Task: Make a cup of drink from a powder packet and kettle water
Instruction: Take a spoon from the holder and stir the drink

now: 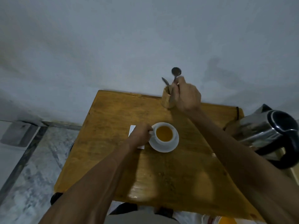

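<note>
A white cup [163,139] of orange drink sits on a white saucer [163,148] in the middle of the wooden table [113,159]. My left hand [141,135] grips the cup's handle from the left and partly covers a white packet [132,128] lying on the table. At the table's far edge my right hand [186,96] holds a metal spoon [176,72] by its handle, bowl end up, just above a wooden holder [166,99]. Another utensil [165,83] stands in that holder.
A steel kettle [265,135] with a black handle stands at the table's right edge. A grey wall rises right behind the table. Marbled floor and a grey box [17,135] lie to the left.
</note>
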